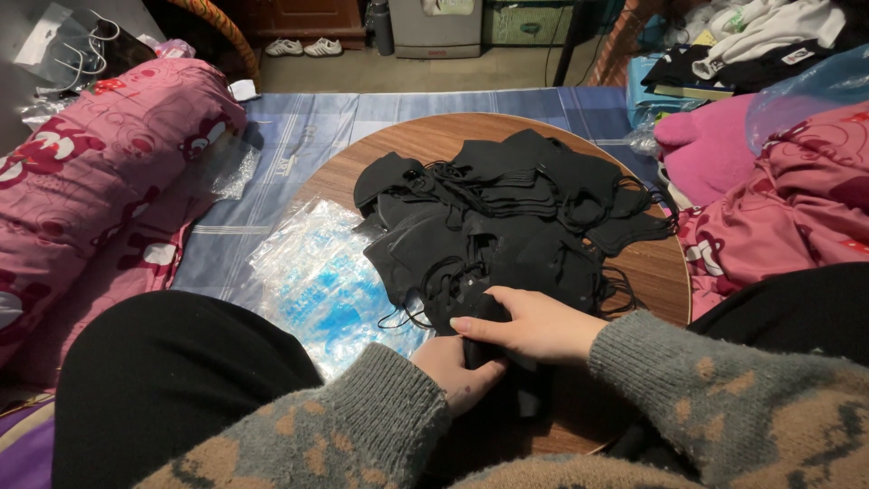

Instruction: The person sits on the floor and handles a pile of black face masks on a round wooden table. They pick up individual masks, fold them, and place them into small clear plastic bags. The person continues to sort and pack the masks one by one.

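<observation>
A black face mask (484,340) lies grasped in both grips, left hand (457,371) under right hand (534,324).

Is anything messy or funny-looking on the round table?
Yes. The black masks lie in a loose heap, ear loops tangled, some trailing past the round wooden table's edge. The clear plastic bags hang half off its left side. Nothing looks torn or spilled.

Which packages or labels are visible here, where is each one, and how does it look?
Clear plastic bags: stacked at the left edge of the round wooden table, flat, transparent with blue inside.
Clear bag: on the blue striped cloth beside the pink quilt, crumpled.
White label: on black clothing, top right, small rectangle.
</observation>
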